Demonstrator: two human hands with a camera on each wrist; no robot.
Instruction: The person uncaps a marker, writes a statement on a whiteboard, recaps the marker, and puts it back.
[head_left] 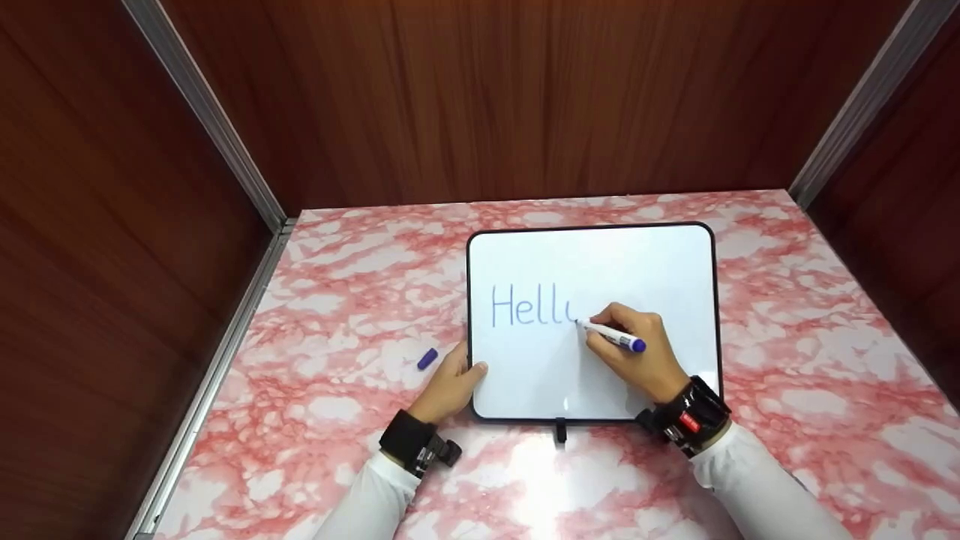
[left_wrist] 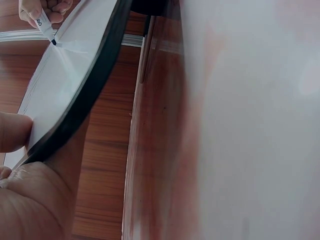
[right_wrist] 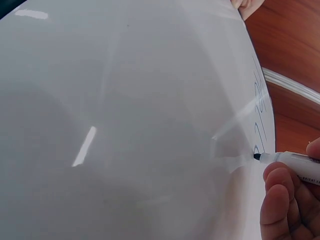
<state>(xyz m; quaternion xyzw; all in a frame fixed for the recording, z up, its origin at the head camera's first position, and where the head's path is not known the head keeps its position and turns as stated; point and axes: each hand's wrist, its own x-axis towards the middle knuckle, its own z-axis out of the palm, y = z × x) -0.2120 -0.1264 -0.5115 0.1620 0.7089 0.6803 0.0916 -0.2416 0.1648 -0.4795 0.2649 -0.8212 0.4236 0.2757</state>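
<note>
A whiteboard (head_left: 525,375) with a black frame stands tilted on the table, bearing "Hell" and part of another letter in blue handwriting (head_left: 525,305). My right hand (head_left: 645,352) pinches a white marker (head_left: 613,334) with a blue end, its tip touching the board at the unfinished stroke. In the right wrist view, the marker's dark tip (right_wrist: 257,157) meets the white surface. My left hand (head_left: 448,384) grips the board's lower left edge, thumb on the front; the left wrist view shows the thumb (left_wrist: 15,132) over the black rim (left_wrist: 95,85).
A blue marker cap (head_left: 427,358) lies on the red-and-white marbled table (head_left: 337,315), left of the board. A small black stand foot (head_left: 561,430) sticks out below the board. Brown wood-grain panels (head_left: 480,97) with metal edge strips enclose the table at back and sides.
</note>
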